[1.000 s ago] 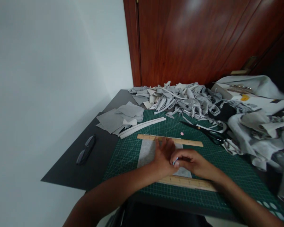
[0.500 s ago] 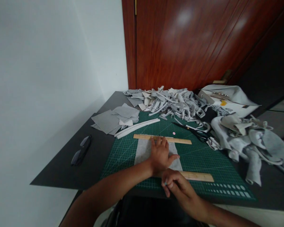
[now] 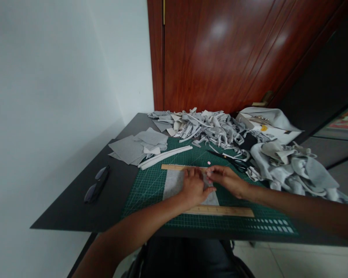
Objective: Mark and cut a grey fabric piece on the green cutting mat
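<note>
The left hand [image 3: 195,188] lies flat, fingers spread, on a pale grey felt piece [image 3: 174,183] that rests on the green cutting mat [image 3: 150,185] between two wooden rulers; the right hand [image 3: 226,180] has its fingers pinched together at the far ruler [image 3: 176,167], though what they grip cannot be told. If the flat palm eases, the felt could slide off square, and a nudge could skew the near ruler [image 3: 229,211]. Scissors [image 3: 230,161] lie just beyond the right hand. Heaped felt scraps [image 3: 208,125] crowd the table [image 3: 75,204], and folded glasses [image 3: 95,185] sit apart on the left.
</note>
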